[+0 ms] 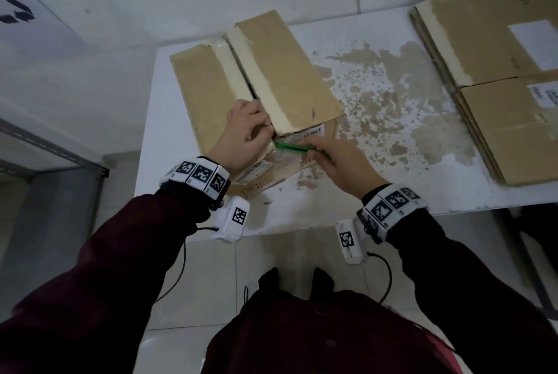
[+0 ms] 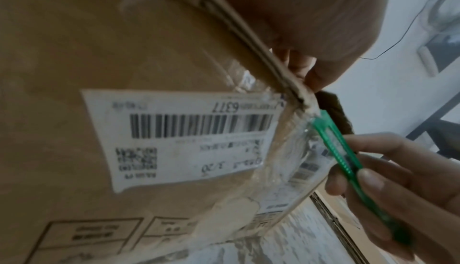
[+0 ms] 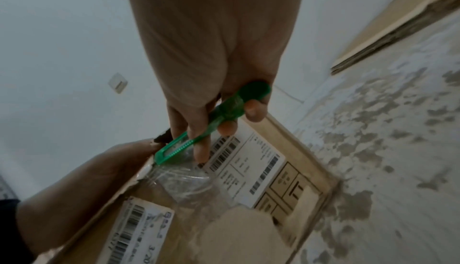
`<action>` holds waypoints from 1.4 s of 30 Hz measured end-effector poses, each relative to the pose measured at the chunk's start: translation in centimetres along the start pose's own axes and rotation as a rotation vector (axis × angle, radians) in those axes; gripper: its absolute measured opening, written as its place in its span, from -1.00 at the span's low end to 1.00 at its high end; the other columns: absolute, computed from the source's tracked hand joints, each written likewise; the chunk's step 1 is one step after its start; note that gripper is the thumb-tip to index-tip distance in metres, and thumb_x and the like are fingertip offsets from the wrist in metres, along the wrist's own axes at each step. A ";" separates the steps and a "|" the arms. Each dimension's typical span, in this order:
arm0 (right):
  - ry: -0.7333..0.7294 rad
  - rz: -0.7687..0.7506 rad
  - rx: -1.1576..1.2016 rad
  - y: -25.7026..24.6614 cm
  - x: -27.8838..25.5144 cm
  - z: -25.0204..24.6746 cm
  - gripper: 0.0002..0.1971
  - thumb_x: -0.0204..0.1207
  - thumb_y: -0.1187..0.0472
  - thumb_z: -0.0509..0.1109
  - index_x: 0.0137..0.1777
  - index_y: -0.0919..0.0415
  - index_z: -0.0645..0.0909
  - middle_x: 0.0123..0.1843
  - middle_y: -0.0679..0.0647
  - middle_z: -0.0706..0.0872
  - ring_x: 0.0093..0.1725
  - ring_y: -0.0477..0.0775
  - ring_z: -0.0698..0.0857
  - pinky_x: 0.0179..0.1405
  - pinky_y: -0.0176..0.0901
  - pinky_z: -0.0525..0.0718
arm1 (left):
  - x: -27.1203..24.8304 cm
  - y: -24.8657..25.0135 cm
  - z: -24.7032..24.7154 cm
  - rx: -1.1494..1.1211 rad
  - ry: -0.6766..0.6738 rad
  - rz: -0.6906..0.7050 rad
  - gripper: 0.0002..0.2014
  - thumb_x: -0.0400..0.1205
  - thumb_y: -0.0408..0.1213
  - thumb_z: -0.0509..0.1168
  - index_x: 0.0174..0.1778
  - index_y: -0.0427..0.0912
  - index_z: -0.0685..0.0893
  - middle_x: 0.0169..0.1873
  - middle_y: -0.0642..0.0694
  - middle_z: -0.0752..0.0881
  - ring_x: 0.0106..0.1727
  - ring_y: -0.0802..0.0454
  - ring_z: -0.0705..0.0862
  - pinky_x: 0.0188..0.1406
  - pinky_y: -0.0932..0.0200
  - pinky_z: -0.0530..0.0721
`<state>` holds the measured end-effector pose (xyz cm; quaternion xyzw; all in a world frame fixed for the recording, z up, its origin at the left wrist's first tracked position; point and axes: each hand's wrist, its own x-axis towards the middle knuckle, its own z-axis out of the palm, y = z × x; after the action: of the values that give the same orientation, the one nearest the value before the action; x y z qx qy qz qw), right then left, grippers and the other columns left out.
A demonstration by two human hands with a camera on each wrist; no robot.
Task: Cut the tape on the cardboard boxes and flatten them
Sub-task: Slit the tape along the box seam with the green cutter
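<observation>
A brown cardboard box (image 1: 208, 86) lies on the white table (image 1: 169, 119), its top seam slit between strips of beige tape (image 1: 271, 92). My left hand (image 1: 259, 127) grips the near top edge of the box at the seam, fingers curled. My right hand (image 1: 320, 154) holds a green utility knife (image 1: 294, 147). The knife (image 3: 196, 136) has its tip against crumpled clear tape (image 3: 184, 179) on the near side, just below the top edge. In the left wrist view the knife (image 2: 341, 148) points up at the box corner beside a barcode label (image 2: 189, 138).
A stack of flattened cardboard boxes (image 1: 489, 86) lies at the table's right end. The tabletop between has a worn, brown-blotched surface (image 1: 392, 101). A wall stands close behind the table. A grey metal shelf (image 1: 45, 147) is at the left.
</observation>
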<state>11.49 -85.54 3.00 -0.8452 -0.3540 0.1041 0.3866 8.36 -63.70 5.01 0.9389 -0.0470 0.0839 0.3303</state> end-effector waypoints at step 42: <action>0.140 0.145 -0.065 0.2 7.4 -7.7 -0.81 0.72 0.19 0.09 -0.05 0.29 0.41 -0.30 0.07 0.44 -0.38 0.02 0.37 -0.42 -0.18 0.28 | -4.7 1.0 -4.4 -0.340 -0.236 -0.186 -0.74 0.56 -0.04 0.30 -0.41 0.12 0.42 -0.28 0.05 0.47 -0.32 0.10 0.46 -0.20 0.09 0.47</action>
<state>20.46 -85.05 8.78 -0.8859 -0.2673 0.0607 0.3743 3.04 -61.54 8.07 0.8734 -0.0119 -0.0665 0.4823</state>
